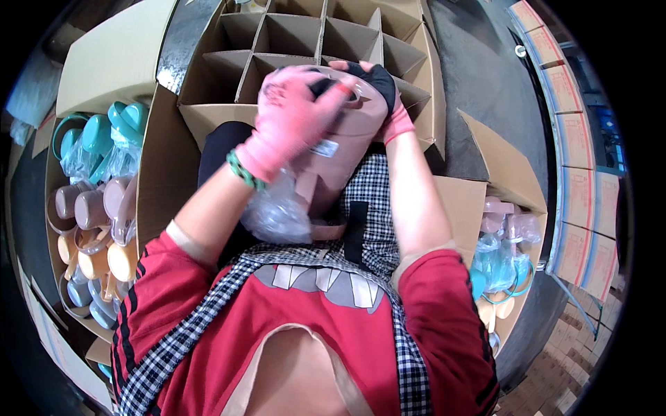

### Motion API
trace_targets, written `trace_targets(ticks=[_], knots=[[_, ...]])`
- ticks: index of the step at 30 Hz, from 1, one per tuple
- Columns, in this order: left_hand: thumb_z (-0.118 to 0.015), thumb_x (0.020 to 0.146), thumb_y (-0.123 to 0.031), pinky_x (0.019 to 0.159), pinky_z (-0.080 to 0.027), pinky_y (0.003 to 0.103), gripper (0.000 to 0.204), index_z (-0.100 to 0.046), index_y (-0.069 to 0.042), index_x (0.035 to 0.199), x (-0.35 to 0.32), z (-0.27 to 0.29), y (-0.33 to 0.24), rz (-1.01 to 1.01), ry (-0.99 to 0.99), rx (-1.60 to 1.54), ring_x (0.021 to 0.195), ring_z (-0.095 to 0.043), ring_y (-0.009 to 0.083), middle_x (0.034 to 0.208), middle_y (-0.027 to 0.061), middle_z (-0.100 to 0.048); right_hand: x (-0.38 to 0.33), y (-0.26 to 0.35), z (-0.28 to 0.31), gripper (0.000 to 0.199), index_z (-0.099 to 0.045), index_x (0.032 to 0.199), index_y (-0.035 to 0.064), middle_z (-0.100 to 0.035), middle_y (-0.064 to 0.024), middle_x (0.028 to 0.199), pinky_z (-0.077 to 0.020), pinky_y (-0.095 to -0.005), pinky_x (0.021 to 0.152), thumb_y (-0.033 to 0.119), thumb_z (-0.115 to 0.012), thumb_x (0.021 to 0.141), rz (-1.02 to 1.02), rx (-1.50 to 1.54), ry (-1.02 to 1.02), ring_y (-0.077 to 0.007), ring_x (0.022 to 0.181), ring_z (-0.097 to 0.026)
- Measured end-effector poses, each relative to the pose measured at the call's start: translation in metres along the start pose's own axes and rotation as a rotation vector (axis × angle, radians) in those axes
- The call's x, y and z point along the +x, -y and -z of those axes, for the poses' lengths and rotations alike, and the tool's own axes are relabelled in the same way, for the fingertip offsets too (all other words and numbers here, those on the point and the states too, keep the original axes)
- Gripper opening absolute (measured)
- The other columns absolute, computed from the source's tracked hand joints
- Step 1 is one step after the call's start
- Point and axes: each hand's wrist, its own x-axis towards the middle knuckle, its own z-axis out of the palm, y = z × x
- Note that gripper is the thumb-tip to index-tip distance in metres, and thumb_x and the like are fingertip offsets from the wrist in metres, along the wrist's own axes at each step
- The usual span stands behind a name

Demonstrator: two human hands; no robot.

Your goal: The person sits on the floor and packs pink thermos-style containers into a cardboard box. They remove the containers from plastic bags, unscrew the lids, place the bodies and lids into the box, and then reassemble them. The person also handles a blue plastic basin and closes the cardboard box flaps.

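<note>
A dusty-pink plastic jug (340, 156) with a small white label lies tilted over my lap, its round end pointing away from me. My left hand (295, 114), in a pink glove, grips the round end from the left, thumb stretched across it; the fingers are slightly blurred and partly hidden. My right hand (388, 93), in a black and pink glove, curls around the far right side of that end. Crumpled clear plastic wrap (277, 211) hangs beside the jug's near part, below my left wrist.
Ahead stands an open carton with cardboard dividers (288, 35). To the left, a carton (156, 173) holds teal, mauve, orange and blue plastic pieces. Another open carton (517, 291) with coloured pieces stands at the right. Stacked boxes (576, 139) line the far right.
</note>
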Motion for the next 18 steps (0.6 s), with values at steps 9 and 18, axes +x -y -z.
trace_targets(ticks=[9, 18], knots=[[-0.047, 0.089, -0.021, 0.088, -0.039, 0.030, 0.027, -0.059, 0.003, 0.089, 0.005, 0.011, 0.070, 0.211, -0.030, -0.392, 0.095, -0.053, 0.0180, 0.101, 0.0098, -0.059, -0.021, 0.009, 0.007, 0.056, -0.054, 0.096, 0.0023, -0.052, -0.0051, 0.077, -0.0429, -0.0277, 0.073, 0.056, -0.040, 0.084, 0.005, -0.239, -0.594, -0.0159, 0.074, -0.052], [-0.043, 0.090, -0.030, 0.074, -0.048, 0.026, 0.038, -0.052, 0.002, 0.110, 0.005, 0.002, 0.108, 0.734, 0.130, -1.014, 0.078, -0.060, 0.0140, 0.090, 0.0091, -0.062, -0.042, -0.020, -0.027, 0.036, -0.050, 0.103, 0.0050, -0.055, -0.0044, 0.085, -0.0390, -0.0296, 0.083, 0.036, -0.050, 0.084, 0.322, -0.824, -0.577, -0.0194, 0.088, -0.052]])
